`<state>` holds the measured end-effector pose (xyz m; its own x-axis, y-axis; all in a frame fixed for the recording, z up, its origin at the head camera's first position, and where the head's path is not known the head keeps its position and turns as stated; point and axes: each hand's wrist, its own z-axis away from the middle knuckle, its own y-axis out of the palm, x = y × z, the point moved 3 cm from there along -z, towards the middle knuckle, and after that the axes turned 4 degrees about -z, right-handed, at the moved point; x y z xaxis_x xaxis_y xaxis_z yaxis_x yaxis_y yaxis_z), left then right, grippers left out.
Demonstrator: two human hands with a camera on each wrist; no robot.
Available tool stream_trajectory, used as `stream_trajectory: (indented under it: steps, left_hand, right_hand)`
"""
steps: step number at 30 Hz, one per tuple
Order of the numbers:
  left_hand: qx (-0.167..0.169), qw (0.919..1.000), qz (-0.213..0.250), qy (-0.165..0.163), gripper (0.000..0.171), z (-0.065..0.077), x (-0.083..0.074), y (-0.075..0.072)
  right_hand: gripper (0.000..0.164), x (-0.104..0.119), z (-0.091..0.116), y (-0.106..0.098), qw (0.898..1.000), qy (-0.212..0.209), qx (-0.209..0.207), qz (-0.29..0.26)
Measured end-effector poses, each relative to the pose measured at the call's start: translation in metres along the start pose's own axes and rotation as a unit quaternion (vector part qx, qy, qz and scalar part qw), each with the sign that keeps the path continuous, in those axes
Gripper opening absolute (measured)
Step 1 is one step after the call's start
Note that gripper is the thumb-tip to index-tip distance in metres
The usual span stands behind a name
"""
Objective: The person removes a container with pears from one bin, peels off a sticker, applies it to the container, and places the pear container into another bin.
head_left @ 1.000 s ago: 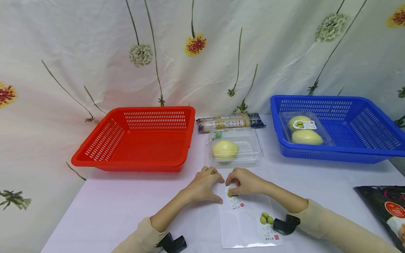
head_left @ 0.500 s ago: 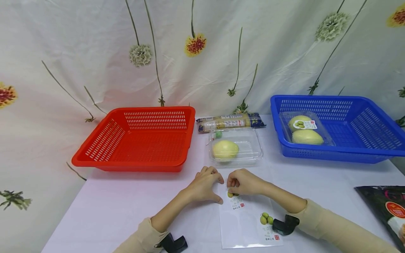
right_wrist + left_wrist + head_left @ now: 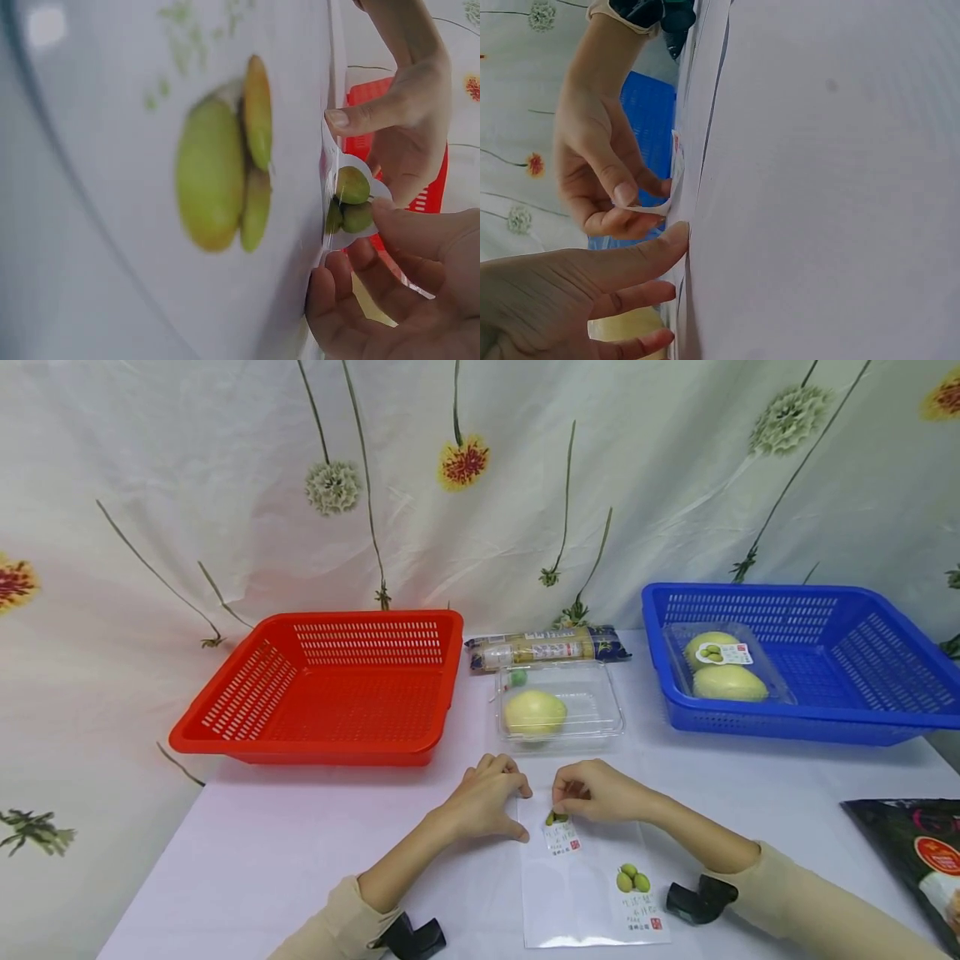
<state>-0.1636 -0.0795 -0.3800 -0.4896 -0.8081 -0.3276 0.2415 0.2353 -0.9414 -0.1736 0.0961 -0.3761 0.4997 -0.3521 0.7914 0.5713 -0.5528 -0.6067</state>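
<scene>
A glossy white sticker sheet (image 3: 577, 902) lies on the table, printed with green-fruit labels. My right hand (image 3: 596, 789) pinches the upper part of one sticker (image 3: 356, 214) between thumb and fingers. That part curls up off the sheet, while its lettered lower end lies against the sheet in the head view. A second fruit sticker (image 3: 636, 893) lies flat at the sheet's lower right. My left hand (image 3: 483, 806) rests at the sheet's left edge with thumb and fingers spread; its thumb tip touches the edge in the left wrist view.
Behind the hands stands a clear plastic box (image 3: 592, 702) with one pale yellow fruit (image 3: 535, 713). Wrapped packs (image 3: 547, 649) lie behind it. A red basket (image 3: 330, 756) is at left, a blue basket (image 3: 750, 720) with a labelled fruit box at right. A black bag (image 3: 911, 843) lies far right.
My right hand has moved slightly right, lifting and curling back the sticker's fruit-printed top from the sheet. The left hand has stayed in place.
</scene>
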Motion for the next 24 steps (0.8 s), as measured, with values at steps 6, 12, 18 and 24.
stream_trajectory:
  steps: [6,12,18,24]
  left_hand:
    - [-0.004,1.0,-0.003,0.0,0.039,0.001,-0.001,-0.002]
    - [-0.004,1.0,-0.005,-0.005,0.04,0.001,-0.001,-0.001]
    - [-0.003,0.9999,-0.008,-0.007,0.04,0.002,-0.001,-0.001]
    - [0.002,0.9999,-0.006,-0.011,0.04,0.002,-0.001,0.0]
  right_hand:
    - [0.007,0.007,0.008,-0.009,1.0,0.008,0.01,-0.026]
    - [0.006,0.008,0.012,-0.018,0.998,0.017,0.017,-0.05]
    - [0.005,0.01,0.014,-0.029,0.996,0.032,0.014,-0.081]
    - [0.006,0.012,0.013,-0.046,0.995,0.033,-0.018,-0.087]
